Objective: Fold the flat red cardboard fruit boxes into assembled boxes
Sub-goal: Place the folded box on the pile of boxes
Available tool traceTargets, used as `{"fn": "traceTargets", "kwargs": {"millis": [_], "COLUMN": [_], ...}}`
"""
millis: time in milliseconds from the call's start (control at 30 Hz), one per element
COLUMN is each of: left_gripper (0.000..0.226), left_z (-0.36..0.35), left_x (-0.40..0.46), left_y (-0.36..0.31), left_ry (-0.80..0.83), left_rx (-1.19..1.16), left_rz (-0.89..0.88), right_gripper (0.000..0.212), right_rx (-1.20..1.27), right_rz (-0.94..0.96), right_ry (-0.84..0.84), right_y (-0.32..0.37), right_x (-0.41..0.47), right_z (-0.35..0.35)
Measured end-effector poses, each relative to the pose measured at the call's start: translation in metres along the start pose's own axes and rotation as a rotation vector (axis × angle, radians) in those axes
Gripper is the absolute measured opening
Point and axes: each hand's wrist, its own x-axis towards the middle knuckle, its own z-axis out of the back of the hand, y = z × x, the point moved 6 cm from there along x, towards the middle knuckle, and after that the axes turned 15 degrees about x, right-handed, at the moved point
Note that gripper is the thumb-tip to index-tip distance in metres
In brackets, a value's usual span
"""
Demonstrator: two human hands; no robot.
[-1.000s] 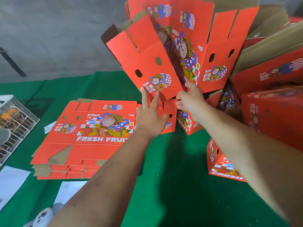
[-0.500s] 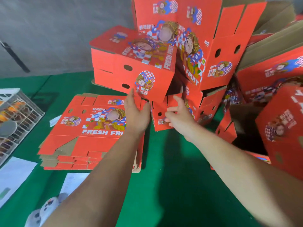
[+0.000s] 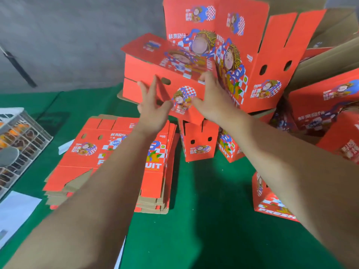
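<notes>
Your left hand [image 3: 153,111] and right hand [image 3: 211,98], fingers now spread, press the folded box [image 3: 165,74], newly set on the pile [image 3: 252,61] at the desk's [image 3: 204,230] far edge. This one is assembled; flats [image 3: 116,158] remain near the left edge.

Green-covered table [image 3: 204,239], stack of flat red boxes [image 3: 93,162], assembled boxes [image 3: 200,140], white papers [image 3: 17,210], wire basket [image 3: 21,140]

Two bare forearms reach in from the lower edge, with no sleeves, gloves, watch or rings visible on them, the left hand [image 3: 150,113] and right hand [image 3: 215,101] each ending in slim fingers [image 3: 143,89] with short nails.
</notes>
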Motion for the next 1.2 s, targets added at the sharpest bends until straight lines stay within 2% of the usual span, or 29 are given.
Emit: {"fn": "traceTargets", "kwargs": {"millis": [100,200,267,300,367,400,467,567,667,700,767,833,933,1000,1033,1067,1133,1200], "left_gripper": [0.092,0.096,0.094,0.079,0.031,0.019,0.024,0.052,0.063,0.063,0.060,0.052,0.052,0.069,0.068,0.060,0.039,0.040], "left_z": [-0.003,-0.011,-0.027,-0.036,-0.046,-0.046,-0.044,-0.038,-0.043,-0.046,-0.059,-0.067,-0.068,-0.073,-0.078,-0.083,-0.090,-0.093], "left_x": [-0.001,-0.013,-0.021,-0.023,-0.023,-0.020,-0.015,-0.007,-0.003,-0.003,-0.007,-0.012,-0.011,-0.019,-0.025,-0.033,-0.047,-0.058], "left_y": [0.005,0.022,0.035,0.036,0.025,0.019,0.002,-0.031,-0.047,-0.047,-0.036,-0.023,-0.010,0.001,0.007,0.009,0.006,0.005], "left_ry": [-0.098,-0.201,-0.100,0.001,0.137,0.110,0.038,-0.012,0.084,0.137,0.281,0.353,0.243,0.196,0.180,0.164,0.160,0.146], "left_rx": [0.103,-0.137,-0.375,-0.499,-0.641,-0.660,-0.689,-0.733,-0.585,-0.504,-0.357,-0.244,-0.140,-0.085,-0.092,-0.116,-0.147,-0.167], "left_rz": [0.127,0.412,0.642,0.696,0.613,0.530,0.415,0.174,0.004,0.004,0.138,0.250,0.245,0.357,0.417,0.433,0.356,0.275], "right_gripper": [0.067,0.065,0.063,0.062,0.061,0.060,0.058,0.059,0.070,0.077,0.093,0.100,0.103,0.103,0.103,0.101,0.097,0.095], "right_rx": [0.043,0.134,0.194,0.220,0.267,0.291,0.358,0.486,0.462,0.373,0.118,0.019,0.017,0.131,0.187,0.215,0.202,0.161], "right_rz": [0.063,0.065,0.058,0.051,0.032,0.024,0.019,-0.004,-0.118,-0.206,-0.436,-0.538,-0.527,-0.478,-0.451,-0.433,-0.415,-0.397], "right_ry": [-0.037,-0.106,-0.135,-0.137,-0.137,-0.147,-0.183,-0.260,-0.268,-0.230,-0.075,0.060,0.040,-0.084,-0.156,-0.209,-0.213,-0.109], "right_y": [-0.012,-0.019,-0.022,-0.024,-0.027,-0.028,-0.029,-0.032,-0.048,-0.057,-0.077,-0.085,-0.082,-0.073,-0.069,-0.065,-0.060,-0.060], "right_x": [-0.008,-0.009,-0.009,-0.008,-0.009,-0.010,-0.015,-0.026,-0.027,-0.027,-0.031,-0.035,-0.036,-0.044,-0.050,-0.058,-0.074,-0.090], "right_z": [-0.005,-0.001,0.005,0.008,0.012,0.014,0.016,0.016,0.012,0.009,0.003,0.001,0.000,-0.005,-0.010,-0.017,-0.036,-0.059]}}
